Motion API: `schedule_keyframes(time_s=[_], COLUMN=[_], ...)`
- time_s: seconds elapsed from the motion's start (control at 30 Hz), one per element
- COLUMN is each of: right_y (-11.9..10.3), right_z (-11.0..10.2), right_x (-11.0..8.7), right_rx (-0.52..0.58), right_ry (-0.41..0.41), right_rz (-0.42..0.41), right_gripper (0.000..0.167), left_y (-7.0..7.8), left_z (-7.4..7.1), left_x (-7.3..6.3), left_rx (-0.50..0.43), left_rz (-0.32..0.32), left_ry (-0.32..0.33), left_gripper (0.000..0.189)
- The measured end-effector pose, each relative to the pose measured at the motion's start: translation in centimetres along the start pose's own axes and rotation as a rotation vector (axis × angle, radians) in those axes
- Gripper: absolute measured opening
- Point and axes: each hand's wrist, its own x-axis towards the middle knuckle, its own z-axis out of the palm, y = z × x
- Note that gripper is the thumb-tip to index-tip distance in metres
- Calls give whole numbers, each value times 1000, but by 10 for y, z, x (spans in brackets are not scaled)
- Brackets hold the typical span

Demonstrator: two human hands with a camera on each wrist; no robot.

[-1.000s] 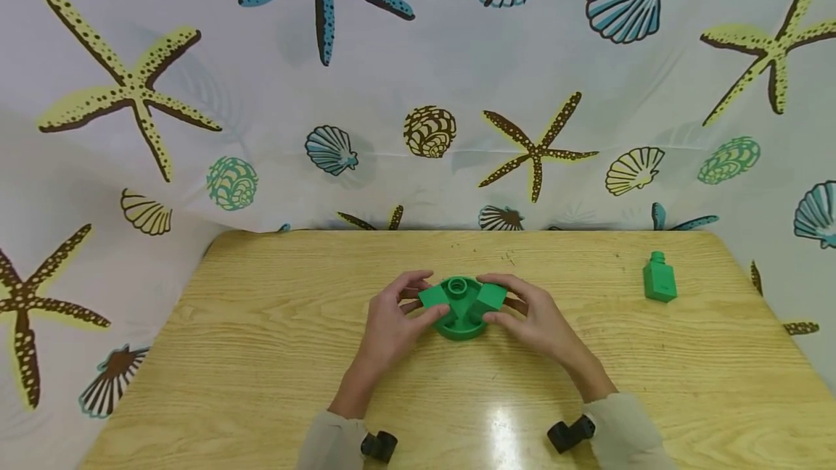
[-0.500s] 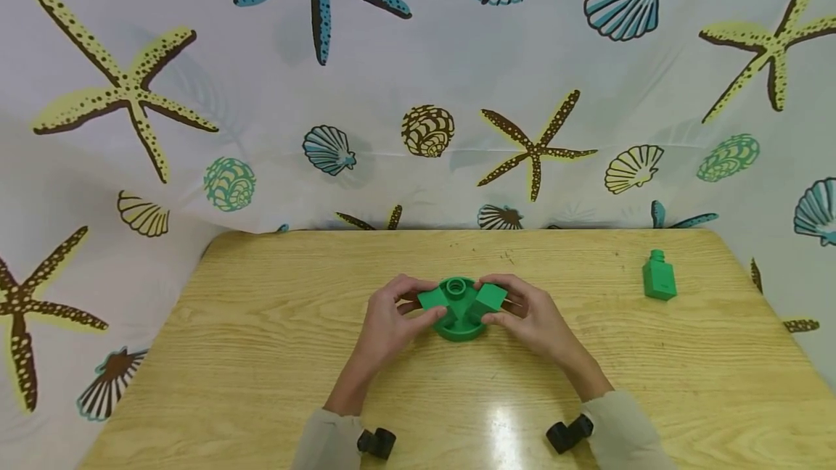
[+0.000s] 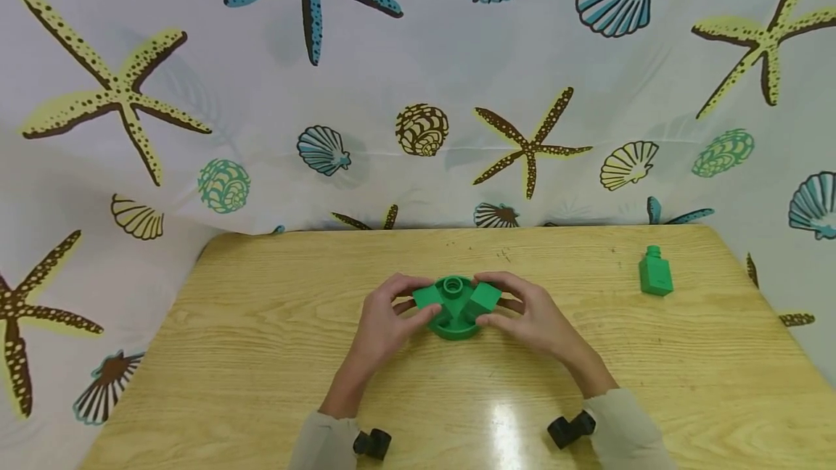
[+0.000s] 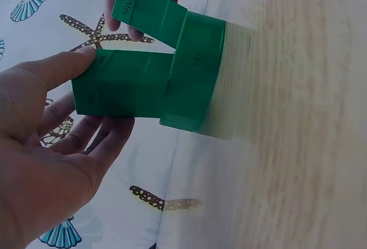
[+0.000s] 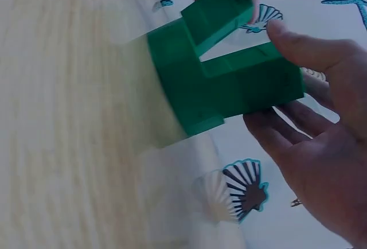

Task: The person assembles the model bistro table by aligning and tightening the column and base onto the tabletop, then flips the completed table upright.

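A round green base [image 3: 455,332] sits on the table in front of me, a threaded-looking ring [image 3: 453,286] at its far side. Two green square-sided blocks rise from it, leaning apart. My left hand [image 3: 381,321] pinches the left block [image 4: 117,85] by its outer end, thumb on one side and fingers opposite. The right block [image 5: 255,80] is held the same way by my right hand [image 3: 538,318]. In the left wrist view, number marks show on the base and on the far block. The blocks' lower ends sit in the base, hidden inside it.
A green bottle-shaped block [image 3: 655,272] with a narrow neck stands at the back right of the wooden table [image 3: 261,354]. A white curtain [image 3: 392,56] printed with starfish and shells hangs behind and along both sides.
My left index finger has come down from a raised position onto the left block. The right hand keeps its grip, and the head view has shifted slightly.
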Motion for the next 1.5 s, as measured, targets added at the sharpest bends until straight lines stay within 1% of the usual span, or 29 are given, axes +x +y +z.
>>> schedule_keyframes(time_s=[0.1,0.2,0.27,0.33,0.4,0.47,0.53,0.77,0.87,0.93,1.0,1.1,1.2,1.33,1.43,1.5], right_y=[-10,-15,-17,-17,-18,-18,-19,-16,-15,-12,-8,0,9,19,25,29], right_z=[-5,-12,-18,-24,-33,-43,-54,-93,-105,-112,-117,-125,-132,-142,-147,-150], right_x=[-2,-5,-7,-9,-11,-15,-19,-40,-48,-52,-55,-61,-67,-76,-83,-88], right_rx=[-67,-131,-180,-234,-293,-337,-371,-482,-526,-547,-561,-574,-608,-623,-594,-566], right_ry=[10,45,84,131,181,234,281,454,535,584,625,687,752,818,841,838], right_rz=[-27,-53,-59,-63,-66,-62,-58,-28,17,60,103,163,199,255,345,409], right_gripper=[53,48,44,42,41,41,41,42,39,40,42,47,50,53,57,59], left_y=[3,6,10,16,22,28,34,47,51,53,56,57,55,52,49,48], left_z=[0,1,3,8,15,22,30,52,59,64,70,80,89,93,92,91], left_x=[0,0,0,0,-2,-4,-7,-14,-14,-13,-10,-6,-2,2,3,2], left_rx=[44,127,187,245,301,345,379,449,478,482,484,512,543,547,541,531], left_rz=[34,101,150,205,246,274,289,269,262,236,189,129,115,130,142,153], left_ry=[2,24,46,66,70,58,37,-24,-34,-49,-64,-78,-54,19,44,35], left_gripper=[39,38,36,36,36,37,38,38,38,41,46,55,59,53,45,41])
